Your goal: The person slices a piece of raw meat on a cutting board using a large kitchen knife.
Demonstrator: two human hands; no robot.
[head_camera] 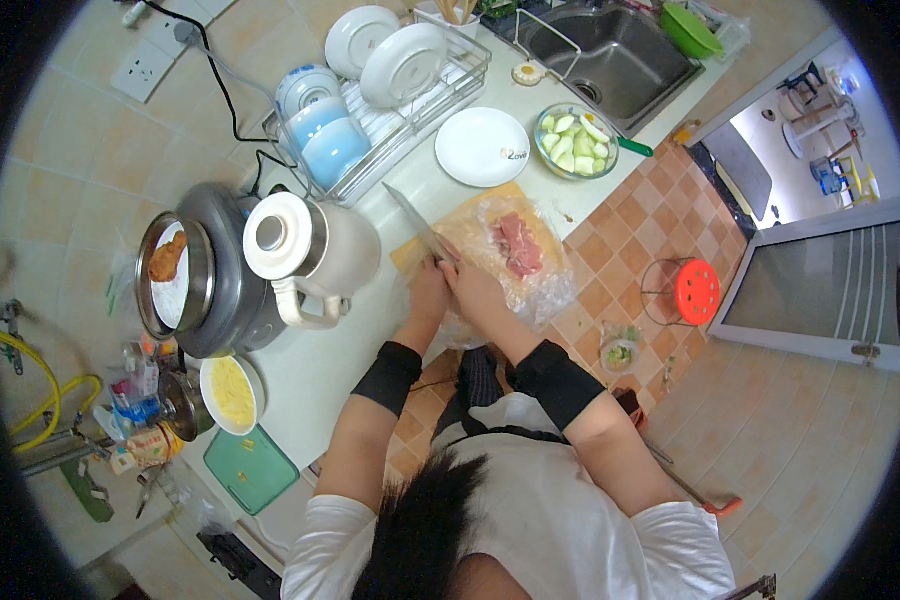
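My right hand [476, 289] is closed around the handle end of a kitchen knife [411, 210], whose blade points up and left over the counter. Close against it, my left hand [427, 289] meets the knife near the same end; its fingertips are partly hidden, so its grip is unclear. Just right of both hands, a piece of raw pink meat [520, 244] lies on a crumpled clear plastic bag [559, 289]. Under the bag is a yellowish cutting board [506, 196], its far edge and left corner showing.
Beyond the board are a white plate [480, 146], a glass bowl [544, 154] of cut pale-green pieces, and a sink [622, 67]. A white kettle [352, 244] and dish rack [420, 127] stand left. Nearer are a bowl of yellow strips [232, 394] and a green board [251, 472].
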